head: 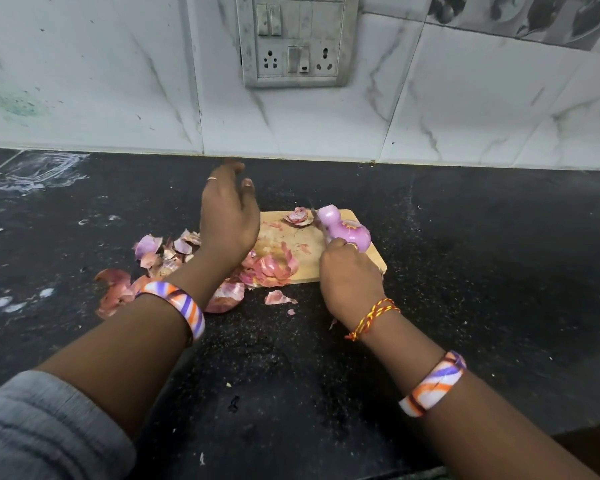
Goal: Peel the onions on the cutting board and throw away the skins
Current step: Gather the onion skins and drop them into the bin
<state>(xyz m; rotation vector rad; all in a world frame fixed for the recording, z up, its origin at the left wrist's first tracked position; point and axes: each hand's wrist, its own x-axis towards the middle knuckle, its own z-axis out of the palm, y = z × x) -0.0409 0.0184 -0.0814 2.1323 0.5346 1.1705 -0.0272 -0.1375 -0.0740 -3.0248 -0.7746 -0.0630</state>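
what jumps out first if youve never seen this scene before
The peeled purple onions glisten at the far right of the wooden cutting board, just beyond the right hand, which grips a knife. Papery pink skins spill off the board's left end across the black counter, with the left hand hovering open above them.

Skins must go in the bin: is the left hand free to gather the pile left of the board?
Probably yes: the left hand is open, holding nothing, right beside the onion skins, nothing between.

Pale purple peeled onions point(343, 228) on a tan cutting board point(368, 252); black speckled counter point(465, 271).
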